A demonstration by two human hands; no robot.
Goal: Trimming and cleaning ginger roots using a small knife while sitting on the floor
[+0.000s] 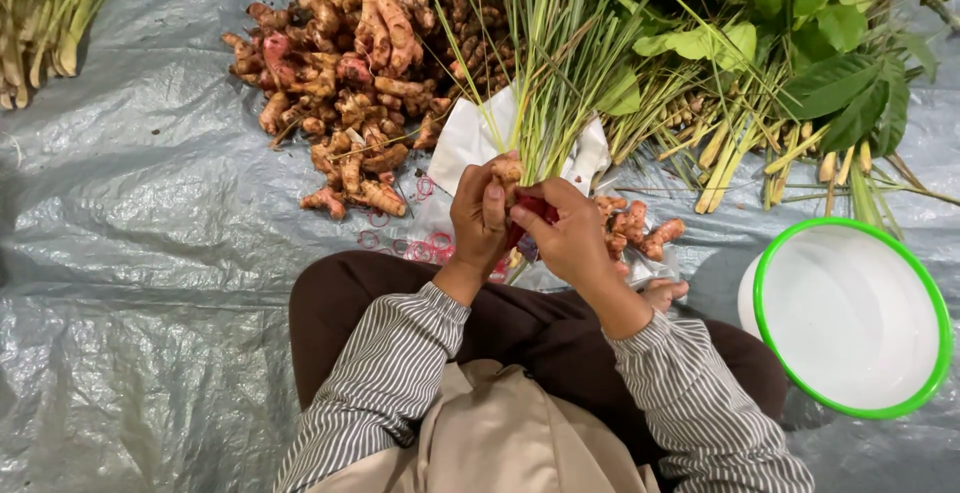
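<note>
Both hands meet above the lap. The left hand (480, 215) closes its fingers around the base of a small bunch (545, 103) of thin green stalks with a knobby root piece at the bottom. The right hand (570, 233) pinches something red against that base — what it is I cannot tell. The bunch stands nearly upright in view, its long axis running away from the person, tips fanning outward. Just beyond lie red rubber bands (430, 248) on the grey tarp (150, 253), then a heap of roots (350, 63). A green-rimmed white bowl (850, 318) sits at the right.
</note>
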